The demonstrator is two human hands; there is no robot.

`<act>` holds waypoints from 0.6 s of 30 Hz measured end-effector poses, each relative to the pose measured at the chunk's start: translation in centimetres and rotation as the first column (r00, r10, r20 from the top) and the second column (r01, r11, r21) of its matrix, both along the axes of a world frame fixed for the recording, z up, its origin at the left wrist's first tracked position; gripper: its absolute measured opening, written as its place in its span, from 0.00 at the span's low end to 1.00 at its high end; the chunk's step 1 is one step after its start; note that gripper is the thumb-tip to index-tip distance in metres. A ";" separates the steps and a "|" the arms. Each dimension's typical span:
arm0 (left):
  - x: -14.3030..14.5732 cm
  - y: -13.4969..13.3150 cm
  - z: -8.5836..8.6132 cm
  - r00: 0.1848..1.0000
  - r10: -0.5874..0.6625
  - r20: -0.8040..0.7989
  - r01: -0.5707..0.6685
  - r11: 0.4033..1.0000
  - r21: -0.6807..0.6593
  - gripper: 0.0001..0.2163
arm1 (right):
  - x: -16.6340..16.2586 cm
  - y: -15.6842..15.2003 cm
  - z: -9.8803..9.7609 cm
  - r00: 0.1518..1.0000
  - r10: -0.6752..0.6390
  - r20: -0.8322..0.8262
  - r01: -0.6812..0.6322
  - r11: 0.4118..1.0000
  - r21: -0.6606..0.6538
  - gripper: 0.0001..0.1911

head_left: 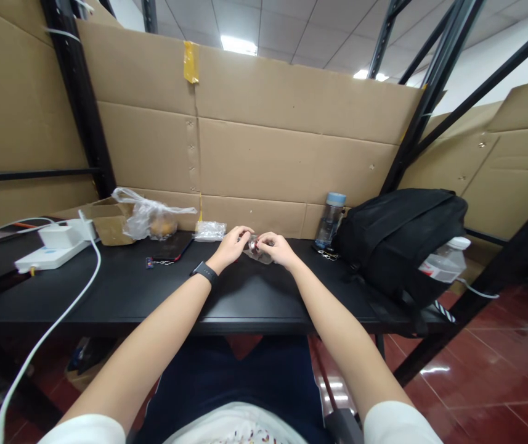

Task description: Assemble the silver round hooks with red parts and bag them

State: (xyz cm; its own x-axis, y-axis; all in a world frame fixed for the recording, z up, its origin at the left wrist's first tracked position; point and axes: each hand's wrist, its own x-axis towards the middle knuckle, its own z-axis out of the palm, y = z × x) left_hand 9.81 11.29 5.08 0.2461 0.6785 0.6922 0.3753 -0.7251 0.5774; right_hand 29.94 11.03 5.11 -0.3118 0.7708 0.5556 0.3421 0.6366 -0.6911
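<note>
My left hand (232, 248) and my right hand (277, 249) meet over the middle of the black desk (264, 302). Between their fingertips is a small shiny thing with a reddish spot, in crinkled clear plastic (262, 256). Its exact kind is too small to make out. The fingers of both hands are closed in a pinch on it, the left from its left side and the right from its right. A dark watch is on my left wrist. Behind my left hand lies a flat silvery clear packet (211, 231), apart from the fingers.
To the left are a white power strip (53, 254) with a cable, a cardboard box (109, 227), a tied plastic bag (155, 221) and a dark phone-like slab (171, 246). A water bottle (329, 221) and black backpack (397, 240) stand right. Cardboard (264, 148) walls the back.
</note>
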 end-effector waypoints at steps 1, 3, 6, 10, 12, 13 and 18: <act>-0.2 0.0 0.1 1.000 -0.013 -0.012 0.013 1.000 -0.015 0.14 | 0.0 0.1 0.0 1.000 0.001 0.019 -0.002 1.000 0.023 0.09; -0.6 -0.2 0.2 0.993 -0.071 -0.099 0.069 0.997 -0.029 0.14 | 0.2 0.3 0.0 0.999 0.009 0.042 -0.011 0.999 0.040 0.08; -1.1 -0.3 0.2 0.952 -0.169 -0.257 0.163 0.986 -0.046 0.11 | 0.4 0.2 0.1 0.999 0.023 0.033 -0.024 0.999 0.030 0.07; -1.5 -0.1 0.0 0.910 -0.252 -0.328 0.239 0.968 -0.080 0.11 | 0.5 -0.2 0.4 0.990 0.090 0.105 -0.092 0.996 0.019 0.06; -1.6 0.0 0.0 0.884 -0.301 -0.358 0.291 0.953 -0.082 0.09 | 0.6 -0.2 0.4 0.981 0.121 0.150 -0.123 0.992 0.004 0.07; -1.7 0.1 0.0 0.864 -0.327 -0.383 0.318 0.944 -0.087 0.09 | 0.7 -0.2 0.4 0.979 0.113 0.167 -0.115 0.993 -0.002 0.08; -2.2 0.2 -0.2 0.763 -0.373 -0.528 0.350 0.925 -0.147 0.05 | 2.8 0.8 0.0 0.936 -0.155 0.318 0.128 0.986 0.104 0.09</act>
State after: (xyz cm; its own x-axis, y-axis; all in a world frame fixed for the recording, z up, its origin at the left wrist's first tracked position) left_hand 7.62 11.52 4.83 0.8015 0.4856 0.3490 0.3459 -0.8526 0.3918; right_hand 32.74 11.88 5.12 -0.3763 0.7772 0.5044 0.6290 0.6140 -0.4768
